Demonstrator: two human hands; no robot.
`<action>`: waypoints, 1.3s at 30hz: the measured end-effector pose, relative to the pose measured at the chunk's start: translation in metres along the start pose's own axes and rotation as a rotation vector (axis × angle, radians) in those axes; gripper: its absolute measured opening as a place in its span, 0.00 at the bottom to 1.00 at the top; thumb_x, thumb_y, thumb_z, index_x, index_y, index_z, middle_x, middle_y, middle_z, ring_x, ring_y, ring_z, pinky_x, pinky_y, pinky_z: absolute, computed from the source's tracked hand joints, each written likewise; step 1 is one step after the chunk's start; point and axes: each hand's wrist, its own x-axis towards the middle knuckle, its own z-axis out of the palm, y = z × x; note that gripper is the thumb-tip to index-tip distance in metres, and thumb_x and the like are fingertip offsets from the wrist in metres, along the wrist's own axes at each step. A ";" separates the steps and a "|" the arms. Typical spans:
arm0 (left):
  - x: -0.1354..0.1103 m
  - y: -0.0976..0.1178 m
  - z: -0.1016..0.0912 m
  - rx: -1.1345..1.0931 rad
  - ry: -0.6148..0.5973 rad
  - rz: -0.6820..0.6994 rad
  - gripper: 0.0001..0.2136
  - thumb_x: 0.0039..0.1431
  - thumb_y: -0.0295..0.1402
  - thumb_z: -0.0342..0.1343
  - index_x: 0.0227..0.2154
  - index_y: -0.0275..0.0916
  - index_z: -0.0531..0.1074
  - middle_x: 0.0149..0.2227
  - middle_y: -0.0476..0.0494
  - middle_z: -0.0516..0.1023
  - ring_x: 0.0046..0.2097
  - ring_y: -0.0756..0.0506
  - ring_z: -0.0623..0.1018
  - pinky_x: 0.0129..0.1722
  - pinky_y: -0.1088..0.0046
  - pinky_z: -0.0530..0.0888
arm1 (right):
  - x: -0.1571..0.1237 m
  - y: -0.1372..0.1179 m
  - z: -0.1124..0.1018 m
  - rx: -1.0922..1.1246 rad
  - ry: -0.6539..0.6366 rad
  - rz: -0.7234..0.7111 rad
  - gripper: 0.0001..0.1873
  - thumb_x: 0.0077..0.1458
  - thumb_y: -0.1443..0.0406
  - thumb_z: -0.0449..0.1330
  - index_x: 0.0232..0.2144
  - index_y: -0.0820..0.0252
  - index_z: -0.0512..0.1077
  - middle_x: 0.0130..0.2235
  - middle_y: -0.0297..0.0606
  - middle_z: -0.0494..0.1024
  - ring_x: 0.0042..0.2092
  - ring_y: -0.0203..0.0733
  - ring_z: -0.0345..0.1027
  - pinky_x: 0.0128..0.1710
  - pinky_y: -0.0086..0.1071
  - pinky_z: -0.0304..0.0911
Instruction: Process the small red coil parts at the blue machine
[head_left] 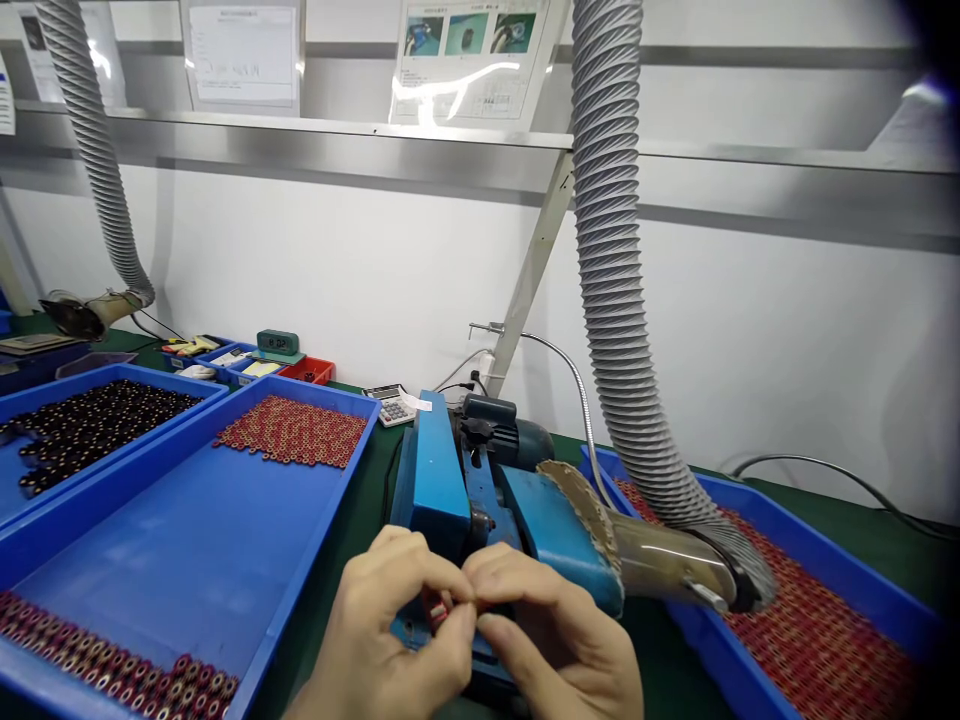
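My left hand (401,620) pinches a small red ring-like part (437,606) between thumb and fingers, low in the middle of the head view. Most of the part is hidden by the fingers. Touching it from the other side, my right hand (551,635) has its thumb and forefinger pressed together at the left fingertips; what lies between them is mostly covered. Both hands are just in front of a blue bench machine (441,470) with a dark motor behind it.
Left, a blue tray (202,540) holds red ring parts in two groups; another tray (217,392) holds black ones. Right, a third tray (720,490) is full of red parts. A grey hose (611,250) hangs to the machine's nozzle. A calculator (394,405) lies behind.
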 end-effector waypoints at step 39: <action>0.005 -0.011 -0.019 -0.367 0.084 -0.189 0.09 0.54 0.23 0.63 0.36 0.43 0.77 0.41 0.48 0.80 0.51 0.47 0.77 0.53 0.74 0.71 | 0.009 -0.002 0.026 0.690 0.343 0.664 0.12 0.43 0.65 0.78 0.30 0.58 0.80 0.34 0.34 0.75 0.34 0.32 0.73 0.37 0.19 0.71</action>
